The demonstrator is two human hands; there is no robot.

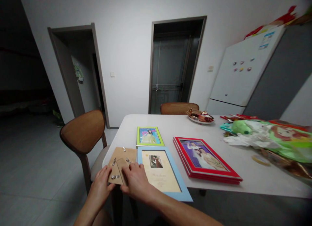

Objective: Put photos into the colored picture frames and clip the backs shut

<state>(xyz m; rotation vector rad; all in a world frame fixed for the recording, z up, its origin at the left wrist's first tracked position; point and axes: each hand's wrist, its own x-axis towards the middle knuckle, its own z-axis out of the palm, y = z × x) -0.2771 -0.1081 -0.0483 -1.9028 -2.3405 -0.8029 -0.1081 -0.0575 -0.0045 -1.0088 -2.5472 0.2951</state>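
At seven o'clock, our left hand (100, 182) and right hand (136, 179) grip the brown backing board (118, 167), near a corner of the table (168, 124) — a loosened hold could drop it; a careless twist could scrape its metal clips (115, 177) against the blue frame (177, 173) at the board's three o'clock.

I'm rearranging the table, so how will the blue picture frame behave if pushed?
The blue picture frame will probably stay stiff, given its straight, broad border. It should slide rather than roll, being flat and square-cornered. Pushed nearer, it might tip off, as its near corner seems to jut past the edge of the table.
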